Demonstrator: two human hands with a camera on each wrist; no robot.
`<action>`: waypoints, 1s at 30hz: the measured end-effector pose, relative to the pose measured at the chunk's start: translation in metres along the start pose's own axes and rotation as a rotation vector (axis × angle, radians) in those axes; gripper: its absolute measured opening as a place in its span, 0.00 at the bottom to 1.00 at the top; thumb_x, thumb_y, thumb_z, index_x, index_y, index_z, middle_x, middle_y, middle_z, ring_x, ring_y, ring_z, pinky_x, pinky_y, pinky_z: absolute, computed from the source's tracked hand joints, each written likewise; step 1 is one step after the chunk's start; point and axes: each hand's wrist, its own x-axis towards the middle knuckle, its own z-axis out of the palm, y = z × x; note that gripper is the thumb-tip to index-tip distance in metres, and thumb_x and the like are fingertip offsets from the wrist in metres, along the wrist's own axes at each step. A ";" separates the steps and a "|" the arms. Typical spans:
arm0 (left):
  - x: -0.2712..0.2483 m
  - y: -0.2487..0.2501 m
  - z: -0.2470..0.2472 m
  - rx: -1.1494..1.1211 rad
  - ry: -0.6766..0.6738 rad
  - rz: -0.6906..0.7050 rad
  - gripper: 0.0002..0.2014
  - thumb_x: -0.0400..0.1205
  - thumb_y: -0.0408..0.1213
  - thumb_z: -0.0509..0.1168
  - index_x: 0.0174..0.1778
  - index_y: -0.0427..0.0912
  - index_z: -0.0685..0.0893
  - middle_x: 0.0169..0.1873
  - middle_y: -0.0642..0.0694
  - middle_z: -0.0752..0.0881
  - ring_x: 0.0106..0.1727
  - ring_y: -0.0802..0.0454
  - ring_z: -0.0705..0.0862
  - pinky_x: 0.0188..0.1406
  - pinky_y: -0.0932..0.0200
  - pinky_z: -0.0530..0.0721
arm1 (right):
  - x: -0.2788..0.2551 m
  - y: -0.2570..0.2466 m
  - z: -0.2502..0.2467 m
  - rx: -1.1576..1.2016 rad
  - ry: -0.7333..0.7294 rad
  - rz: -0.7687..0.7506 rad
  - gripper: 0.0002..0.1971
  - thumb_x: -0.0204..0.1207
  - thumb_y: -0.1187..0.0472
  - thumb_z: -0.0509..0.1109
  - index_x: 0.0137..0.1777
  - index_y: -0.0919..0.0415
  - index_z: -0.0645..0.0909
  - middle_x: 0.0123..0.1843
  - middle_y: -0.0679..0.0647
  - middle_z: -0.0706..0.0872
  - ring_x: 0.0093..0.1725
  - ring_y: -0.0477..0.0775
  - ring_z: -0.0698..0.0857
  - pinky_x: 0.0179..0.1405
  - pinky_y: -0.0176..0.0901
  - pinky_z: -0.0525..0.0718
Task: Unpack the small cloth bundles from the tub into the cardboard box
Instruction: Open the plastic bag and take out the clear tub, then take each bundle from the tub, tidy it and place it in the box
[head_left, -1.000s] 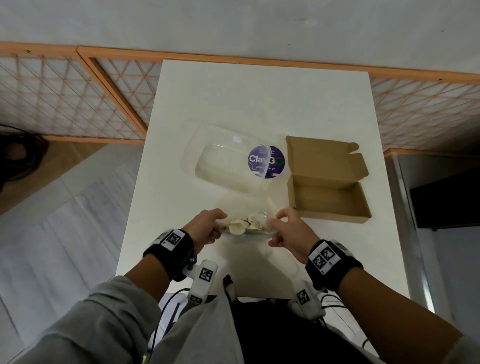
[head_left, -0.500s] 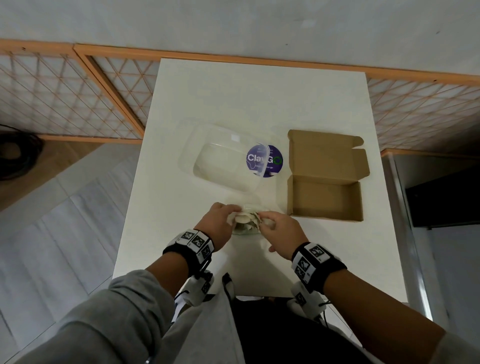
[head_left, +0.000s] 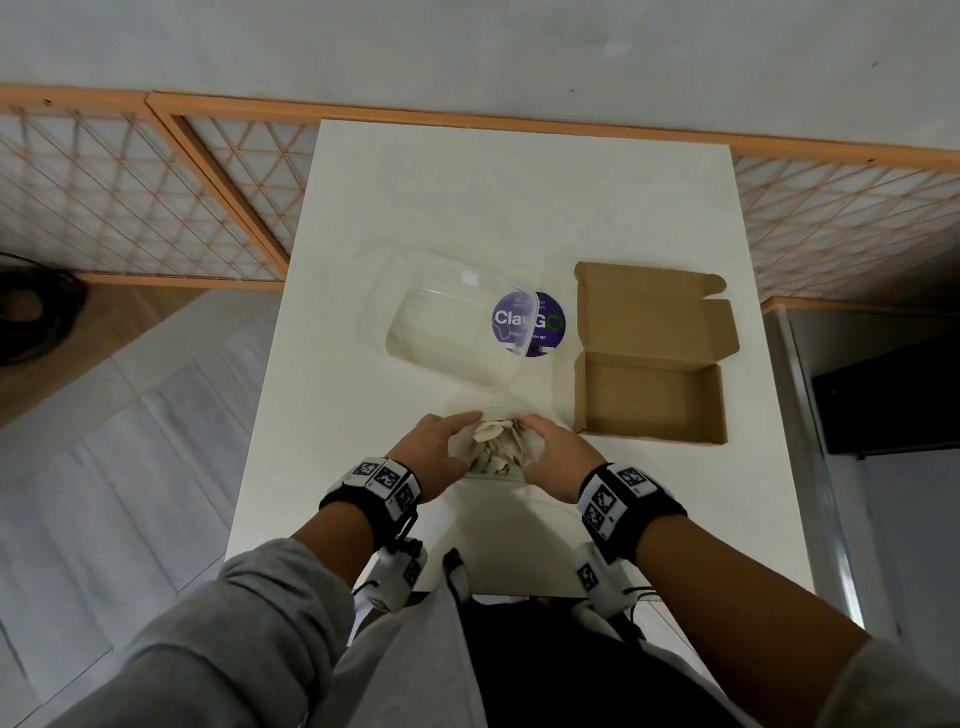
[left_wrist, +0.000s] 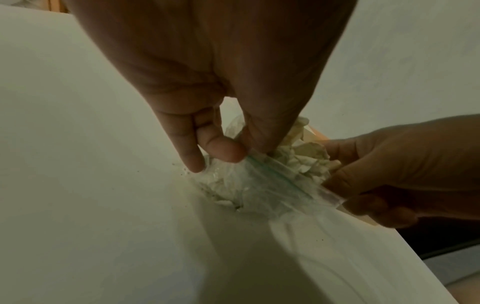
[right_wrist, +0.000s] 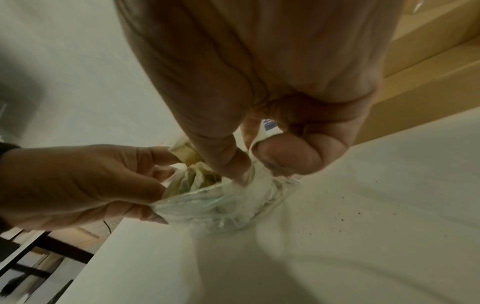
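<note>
A clear plastic zip bag (head_left: 493, 453) full of small cream cloth bundles (left_wrist: 303, 152) sits on the white table (head_left: 519, 208) near its front edge. My left hand (head_left: 441, 447) pinches the bag's left rim between thumb and fingers (left_wrist: 223, 151). My right hand (head_left: 551, 448) pinches the right rim (right_wrist: 249, 164). The bag's mouth gapes between them and the bundles show inside. The clear tub (head_left: 452, 332) lies behind the bag with nothing visible in it. The open cardboard box (head_left: 649, 400) stands to the right, its inside bare.
A purple round ClayGo label (head_left: 540, 322) shows between the tub and the box. The box's lid flap (head_left: 654, 312) lies open toward the back. An orange lattice fence (head_left: 156, 197) runs behind the table. Floor drops off on both sides.
My hands have drawn closer together and moved slightly away from me. The bag, stretched wide a second ago, is now bunched with its mouth pulled open.
</note>
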 end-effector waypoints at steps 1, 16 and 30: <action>0.001 -0.001 0.000 0.002 0.011 -0.002 0.35 0.84 0.35 0.65 0.88 0.62 0.66 0.75 0.42 0.74 0.61 0.45 0.82 0.57 0.59 0.81 | -0.001 -0.001 -0.001 -0.011 0.005 -0.012 0.40 0.78 0.62 0.73 0.88 0.41 0.65 0.81 0.54 0.79 0.72 0.59 0.83 0.64 0.46 0.85; -0.010 -0.007 -0.012 -0.055 0.192 -0.019 0.19 0.86 0.44 0.67 0.74 0.58 0.83 0.67 0.51 0.83 0.64 0.51 0.83 0.69 0.57 0.78 | -0.026 -0.034 -0.019 -0.367 0.221 -0.282 0.19 0.81 0.42 0.73 0.68 0.47 0.80 0.58 0.46 0.80 0.53 0.49 0.83 0.47 0.45 0.83; -0.011 0.000 -0.023 -0.024 0.164 -0.049 0.20 0.87 0.49 0.66 0.75 0.54 0.82 0.69 0.52 0.83 0.64 0.52 0.84 0.67 0.58 0.79 | -0.051 -0.035 -0.048 0.025 0.294 -0.337 0.07 0.86 0.53 0.70 0.46 0.50 0.86 0.43 0.43 0.88 0.37 0.41 0.83 0.39 0.34 0.79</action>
